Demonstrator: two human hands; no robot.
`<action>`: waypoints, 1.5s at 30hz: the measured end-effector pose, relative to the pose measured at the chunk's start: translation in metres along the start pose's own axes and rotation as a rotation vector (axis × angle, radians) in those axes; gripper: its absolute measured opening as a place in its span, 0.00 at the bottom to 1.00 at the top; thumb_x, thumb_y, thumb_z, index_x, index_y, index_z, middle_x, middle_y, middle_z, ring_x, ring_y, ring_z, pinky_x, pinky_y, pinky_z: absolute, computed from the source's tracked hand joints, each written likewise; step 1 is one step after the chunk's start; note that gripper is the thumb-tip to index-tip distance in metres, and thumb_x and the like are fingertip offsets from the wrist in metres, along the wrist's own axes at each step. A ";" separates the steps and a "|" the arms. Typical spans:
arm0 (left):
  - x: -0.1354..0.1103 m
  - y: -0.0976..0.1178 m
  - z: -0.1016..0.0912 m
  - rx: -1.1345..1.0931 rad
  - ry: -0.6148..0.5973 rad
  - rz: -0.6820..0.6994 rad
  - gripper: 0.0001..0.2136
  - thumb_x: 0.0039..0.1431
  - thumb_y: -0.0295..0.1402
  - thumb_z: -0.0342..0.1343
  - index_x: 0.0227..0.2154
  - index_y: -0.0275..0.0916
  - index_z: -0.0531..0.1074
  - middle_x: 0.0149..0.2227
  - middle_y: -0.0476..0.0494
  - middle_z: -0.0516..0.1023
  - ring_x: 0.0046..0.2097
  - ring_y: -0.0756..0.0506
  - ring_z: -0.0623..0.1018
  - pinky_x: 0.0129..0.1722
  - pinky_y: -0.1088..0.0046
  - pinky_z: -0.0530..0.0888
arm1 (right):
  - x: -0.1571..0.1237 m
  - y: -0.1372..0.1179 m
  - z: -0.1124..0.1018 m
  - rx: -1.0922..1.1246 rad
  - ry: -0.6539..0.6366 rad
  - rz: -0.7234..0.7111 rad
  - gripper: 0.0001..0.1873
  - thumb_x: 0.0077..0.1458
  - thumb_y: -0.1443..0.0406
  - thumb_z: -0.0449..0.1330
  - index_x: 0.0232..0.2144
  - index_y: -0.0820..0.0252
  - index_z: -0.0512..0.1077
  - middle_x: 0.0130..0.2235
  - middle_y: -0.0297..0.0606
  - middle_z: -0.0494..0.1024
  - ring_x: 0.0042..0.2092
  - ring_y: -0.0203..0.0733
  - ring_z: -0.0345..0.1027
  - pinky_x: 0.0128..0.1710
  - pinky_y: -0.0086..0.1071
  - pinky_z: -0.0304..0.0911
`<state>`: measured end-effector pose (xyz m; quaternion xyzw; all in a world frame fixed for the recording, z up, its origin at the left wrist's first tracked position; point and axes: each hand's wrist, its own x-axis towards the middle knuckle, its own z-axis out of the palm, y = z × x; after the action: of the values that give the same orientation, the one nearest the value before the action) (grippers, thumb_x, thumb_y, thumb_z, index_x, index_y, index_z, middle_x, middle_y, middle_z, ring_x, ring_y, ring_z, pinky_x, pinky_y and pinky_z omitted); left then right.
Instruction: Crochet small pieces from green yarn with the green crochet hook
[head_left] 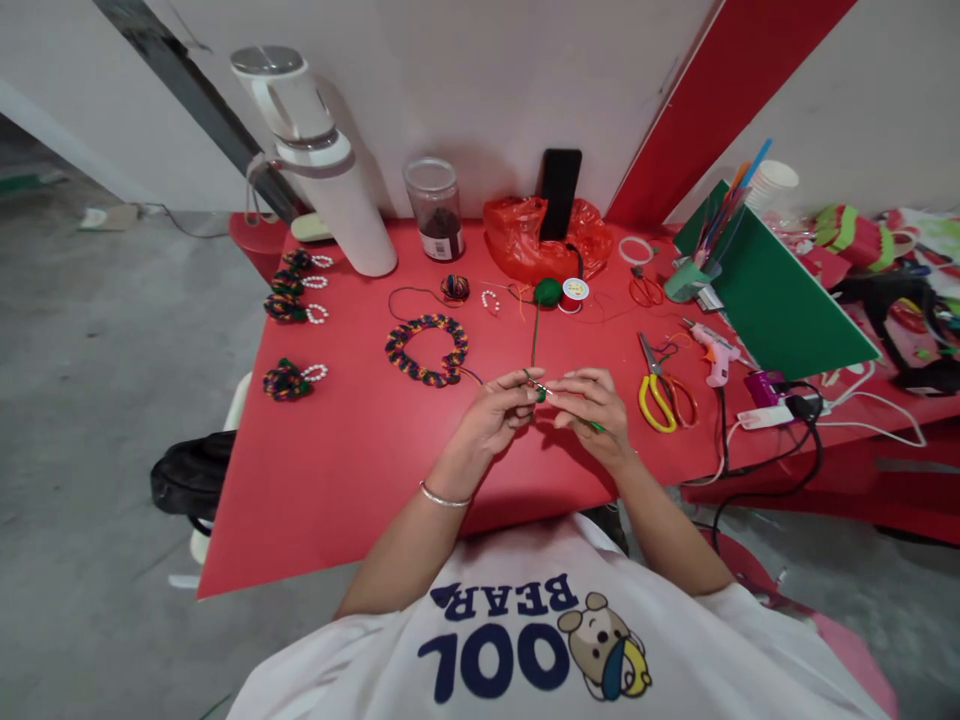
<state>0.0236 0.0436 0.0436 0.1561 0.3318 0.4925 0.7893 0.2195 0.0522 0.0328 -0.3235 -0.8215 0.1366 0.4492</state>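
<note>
My left hand (504, 408) is closed, pinching a small piece of green crochet work (541, 395) over the near part of the table. In my right hand (594, 412) is a crochet hook (541, 387), its metal shaft meeting the green stitches and a green handle end showing by the palm. A strand of green yarn (535, 335) runs from the work up to a green yarn ball (548, 292). To the left of my hands lies a ring of multicoloured crochet (427, 350), its tail reaching toward my left fingers.
Multicoloured crochet pieces with white bead loops (285, 381) lie on the left of the red table (337, 480). Yellow-and-red-handled scissors (658, 400), a pink glue gun (714, 352) and a power strip (780, 414) are at right. A tall white flask (341, 205) and a jar (435, 210) stand behind.
</note>
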 end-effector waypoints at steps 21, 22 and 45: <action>0.000 0.005 -0.006 0.182 -0.055 -0.006 0.15 0.36 0.25 0.68 0.33 0.32 0.83 0.19 0.52 0.70 0.18 0.58 0.59 0.18 0.79 0.51 | 0.014 -0.007 -0.040 0.150 -0.209 -0.079 0.12 0.62 0.56 0.64 0.47 0.47 0.81 0.45 0.36 0.87 0.52 0.45 0.73 0.52 0.42 0.70; 0.000 0.005 -0.007 0.193 -0.065 -0.015 0.15 0.36 0.25 0.68 0.33 0.32 0.83 0.19 0.52 0.70 0.18 0.58 0.59 0.18 0.79 0.51 | 0.015 -0.007 -0.042 0.190 -0.217 -0.061 0.12 0.63 0.56 0.63 0.47 0.47 0.81 0.44 0.36 0.87 0.52 0.45 0.73 0.52 0.42 0.70; -0.005 -0.006 0.012 0.252 0.097 0.250 0.21 0.39 0.31 0.73 0.42 0.38 0.82 0.30 0.47 0.81 0.21 0.56 0.67 0.20 0.79 0.58 | -0.002 -0.003 0.025 0.565 0.141 0.618 0.22 0.61 0.43 0.58 0.39 0.48 0.82 0.44 0.38 0.85 0.51 0.47 0.77 0.57 0.45 0.69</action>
<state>0.0338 0.0373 0.0508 0.2700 0.4065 0.5483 0.6791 0.1981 0.0501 0.0192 -0.4273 -0.5837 0.4621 0.5130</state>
